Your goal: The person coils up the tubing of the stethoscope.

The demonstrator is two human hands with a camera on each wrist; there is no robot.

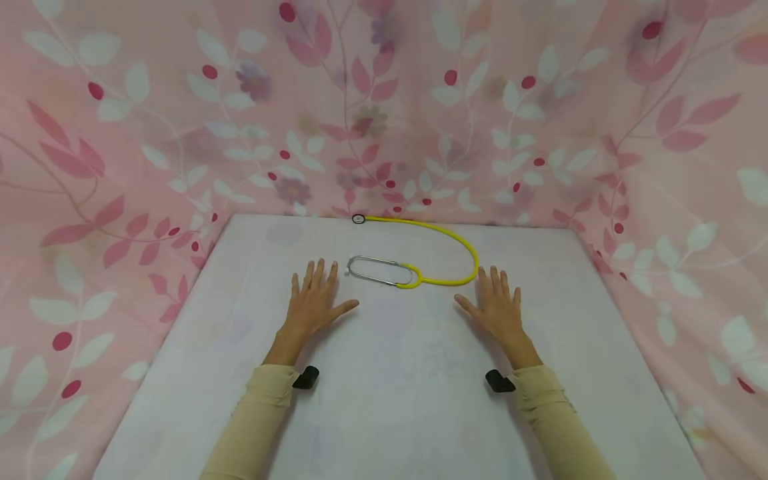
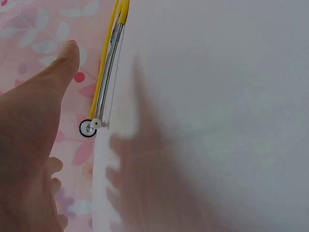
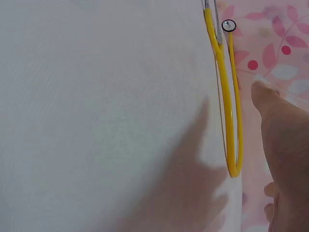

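Note:
A stethoscope [image 1: 471,252] with yellow tubing lies on the white table, its metal ear tubes pointing left and its round chest piece [image 1: 358,219] at the back edge. The tubing bends round in a loop on the right. My left hand [image 1: 310,308] is spread, palm down, just left of and in front of the earpieces, holding nothing. Likewise spread, my right hand [image 1: 497,310] has its fingertips close to the tubing's bend; whether they touch it I cannot tell. Both wrist views show the hands raised over the surface, with shadows beneath them.
The white-covered table [image 1: 396,400] reaches back to a pink curtain [image 1: 384,120] with leaves and berries, which also hangs at both sides. Black wrist cameras sit at the left cuff [image 1: 273,381] and the right cuff [image 1: 536,383].

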